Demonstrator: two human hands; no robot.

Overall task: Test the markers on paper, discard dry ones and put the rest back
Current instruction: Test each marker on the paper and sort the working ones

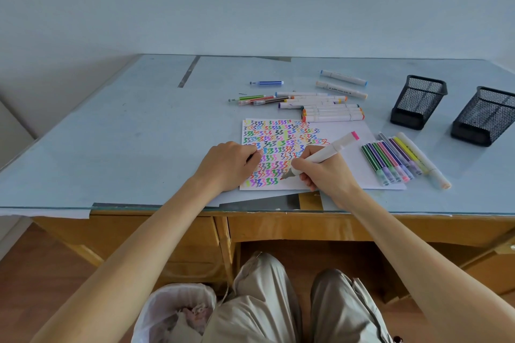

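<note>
Right hand (323,172) gripping a pink-capped marker (323,156) tip-down on paper (354,164) pinned by the closed left hand (231,164), contents unclear: crowded squiggles could mask a faint, dry stroke

bin (178,312) cut off (bottom edge), marker print unreadable

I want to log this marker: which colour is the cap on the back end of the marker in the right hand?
Pink, on the white marker; the head view shows it.
</note>
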